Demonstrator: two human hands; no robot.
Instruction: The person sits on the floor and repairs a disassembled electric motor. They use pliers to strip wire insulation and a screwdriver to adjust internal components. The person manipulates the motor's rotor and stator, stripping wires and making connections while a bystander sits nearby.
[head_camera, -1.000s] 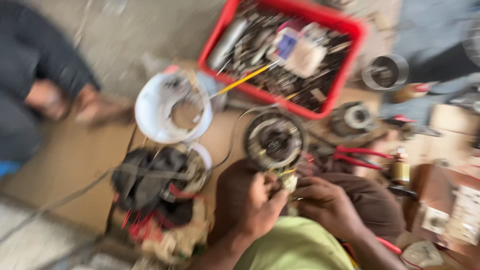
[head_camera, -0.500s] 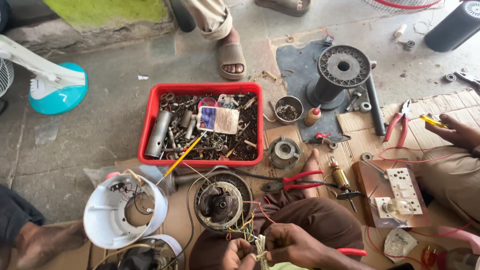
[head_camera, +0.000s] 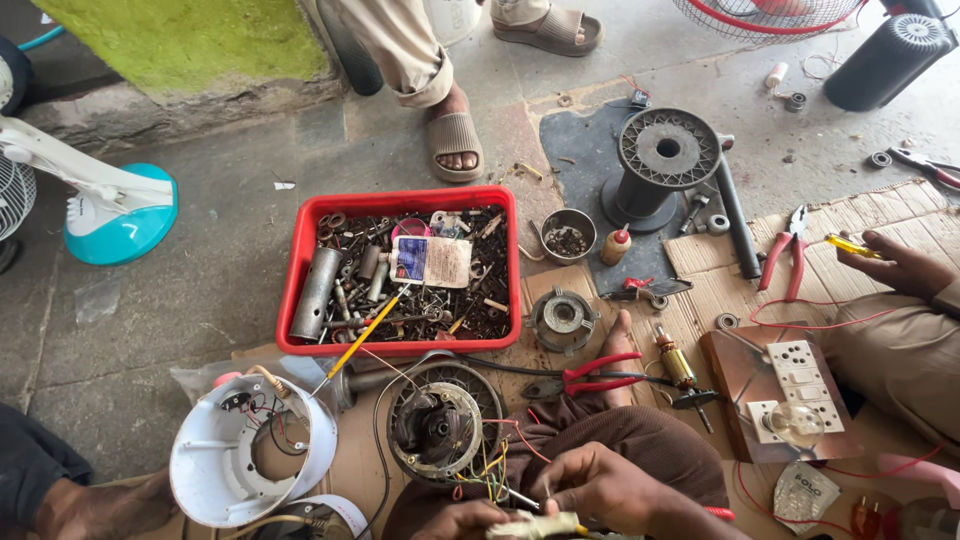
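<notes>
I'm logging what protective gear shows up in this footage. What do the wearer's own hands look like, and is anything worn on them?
Both are bare: no gloves, rings or wristbands show on the left hand or the right hand. Only the hands and a little of the wrists reach into the bottom edge of the head view, and no sleeve shows there. The fingers are uncovered, with short nails.

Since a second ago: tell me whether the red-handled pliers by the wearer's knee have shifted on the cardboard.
No. The red-handled pliers lie as before, just below the red tray and right of the fan motor. Only the camera has tilted.
</notes>
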